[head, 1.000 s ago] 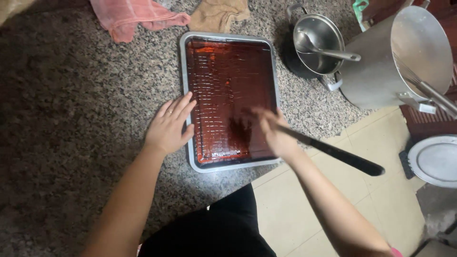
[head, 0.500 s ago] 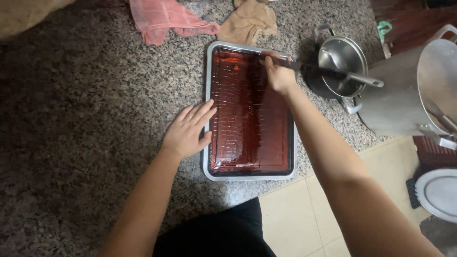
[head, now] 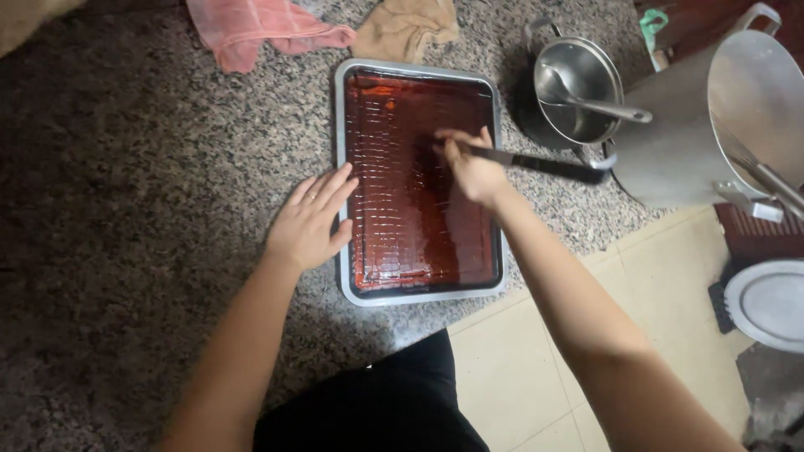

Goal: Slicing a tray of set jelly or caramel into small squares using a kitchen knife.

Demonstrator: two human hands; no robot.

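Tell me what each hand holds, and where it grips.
Right hand holds a knife at the blade end, black handle sticking out. Left hand holds nothing, resting flat against the tray.

Metal tray of scored, glossy red-brown slab lies flat on granite.

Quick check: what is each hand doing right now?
Left hand: open, flat on the counter, touching the tray edge.
Right hand: closed on a knife over the tray.
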